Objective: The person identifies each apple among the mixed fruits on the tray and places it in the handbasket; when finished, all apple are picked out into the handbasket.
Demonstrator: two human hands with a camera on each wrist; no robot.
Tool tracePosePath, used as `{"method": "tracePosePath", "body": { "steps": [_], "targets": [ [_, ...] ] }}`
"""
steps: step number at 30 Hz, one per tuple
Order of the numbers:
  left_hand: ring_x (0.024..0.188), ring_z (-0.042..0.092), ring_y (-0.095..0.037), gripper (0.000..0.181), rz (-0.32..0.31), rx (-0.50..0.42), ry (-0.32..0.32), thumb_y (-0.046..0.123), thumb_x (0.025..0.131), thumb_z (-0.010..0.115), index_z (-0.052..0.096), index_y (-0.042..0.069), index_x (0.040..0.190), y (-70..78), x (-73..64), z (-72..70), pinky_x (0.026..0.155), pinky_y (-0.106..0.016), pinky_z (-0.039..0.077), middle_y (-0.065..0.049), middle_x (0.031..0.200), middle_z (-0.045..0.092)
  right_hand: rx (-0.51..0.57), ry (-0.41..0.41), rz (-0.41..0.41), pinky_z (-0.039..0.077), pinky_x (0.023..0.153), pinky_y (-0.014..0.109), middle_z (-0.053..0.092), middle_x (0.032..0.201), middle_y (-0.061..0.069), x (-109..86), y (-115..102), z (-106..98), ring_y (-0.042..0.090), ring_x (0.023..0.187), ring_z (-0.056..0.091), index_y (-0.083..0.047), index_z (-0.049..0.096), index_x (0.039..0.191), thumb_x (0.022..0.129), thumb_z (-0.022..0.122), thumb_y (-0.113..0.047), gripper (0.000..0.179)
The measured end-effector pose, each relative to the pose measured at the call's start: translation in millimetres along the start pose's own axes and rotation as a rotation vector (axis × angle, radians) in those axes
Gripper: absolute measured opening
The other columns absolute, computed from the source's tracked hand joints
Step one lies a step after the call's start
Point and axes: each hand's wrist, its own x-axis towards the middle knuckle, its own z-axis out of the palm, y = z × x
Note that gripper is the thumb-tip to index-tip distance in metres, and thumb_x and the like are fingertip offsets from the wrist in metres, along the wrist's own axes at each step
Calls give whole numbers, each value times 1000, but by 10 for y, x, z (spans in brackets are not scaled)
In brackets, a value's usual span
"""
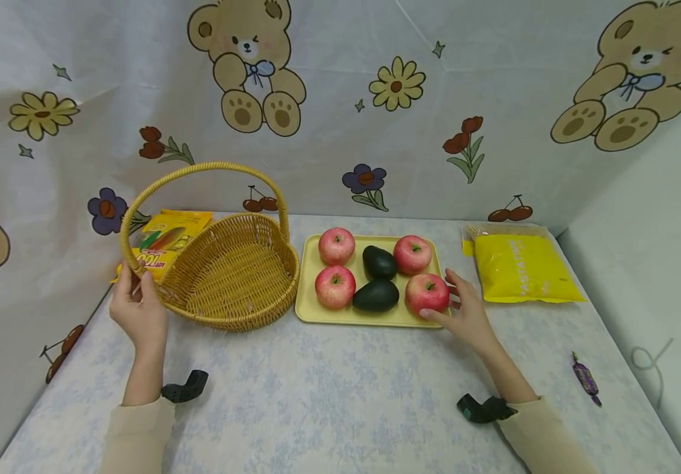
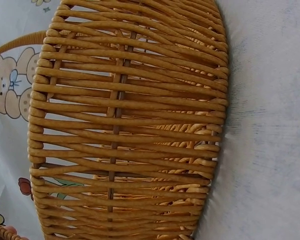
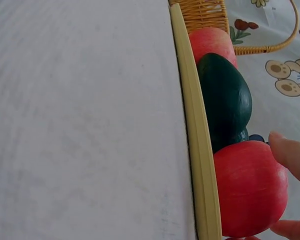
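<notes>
My left hand (image 1: 139,313) grips the foot of the tall handle of a yellow wicker basket (image 1: 230,266), at its left rim. The basket stands upright with nothing inside. In the left wrist view its woven side (image 2: 125,115) fills most of the picture. My right hand (image 1: 467,319) holds a red apple (image 1: 427,294) at the front right of a pale yellow tray (image 1: 310,315), thumb on the near side and fingers along the right. In the right wrist view the thumb (image 3: 290,155) meets that apple (image 3: 250,190). Two dark green avocados (image 1: 376,296) and three other apples (image 1: 335,287) lie on the tray.
A yellow pasta bag (image 1: 524,266) lies right of the tray. Behind the basket is a yellow mango-print packet (image 1: 171,237). A purple wrapped candy (image 1: 585,378) lies near the table's right edge. A bear-print curtain (image 1: 328,99) hangs along the back.
</notes>
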Motion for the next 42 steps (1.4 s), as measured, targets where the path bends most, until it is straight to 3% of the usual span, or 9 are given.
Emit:
{"method": "tracePosePath", "body": {
  "steps": [15, 19, 23, 27, 35, 39, 42],
  "targets": [
    [114, 61, -17, 40, 0, -10, 7, 12, 99, 55, 56, 20, 138, -65, -11, 4, 95, -19, 50, -10, 126, 65, -19, 23, -6, 47, 100, 53, 42, 139, 24, -30, 38, 44, 36, 121, 46, 2, 31, 149, 80, 81, -22, 89],
    [116, 60, -17, 40, -2, -1, 10, 11, 100, 54, 55, 19, 139, -76, -5, 14, 95, -19, 50, -12, 126, 64, -28, 36, -28, 50, 97, 33, 44, 137, 23, -34, 55, 64, 34, 119, 48, 3, 34, 147, 79, 81, -20, 85],
    [114, 60, -14, 40, -9, 18, 15, 11, 100, 53, 54, 20, 140, -74, -2, 23, 95, -19, 50, -11, 126, 64, -28, 39, -21, 39, 89, 7, 46, 136, 22, -26, 77, 81, 32, 118, 48, 1, 36, 146, 79, 81, -21, 84],
    [111, 60, -8, 40, -8, 30, 16, 12, 100, 53, 54, 21, 140, -60, -2, 28, 94, -18, 50, -7, 126, 65, -18, 39, -11, 34, 86, 1, 46, 137, 21, -22, 86, 89, 32, 119, 48, 0, 36, 147, 79, 81, -22, 84],
    [112, 60, -9, 40, -8, 37, 19, 10, 100, 52, 54, 18, 140, 30, -32, 33, 96, -18, 50, -10, 126, 64, -21, 34, 18, 40, 90, 9, 46, 139, 20, -18, 80, 93, 32, 121, 48, -2, 35, 147, 81, 81, -25, 84],
    [112, 59, -9, 40, -18, 48, 19, 10, 101, 51, 54, 17, 140, 118, -58, 32, 97, -20, 49, -9, 126, 64, -18, 38, 31, 47, 97, 26, 46, 139, 19, -13, 72, 97, 32, 121, 48, -3, 36, 147, 80, 81, -24, 83],
    [113, 59, -10, 41, -21, 47, 16, 10, 101, 51, 54, 18, 140, 89, -44, 32, 97, -20, 49, -9, 126, 64, -4, 42, 39, 48, 100, 43, 46, 139, 20, -10, 58, 96, 32, 122, 48, -3, 37, 147, 80, 81, -24, 83]
  ]
}}
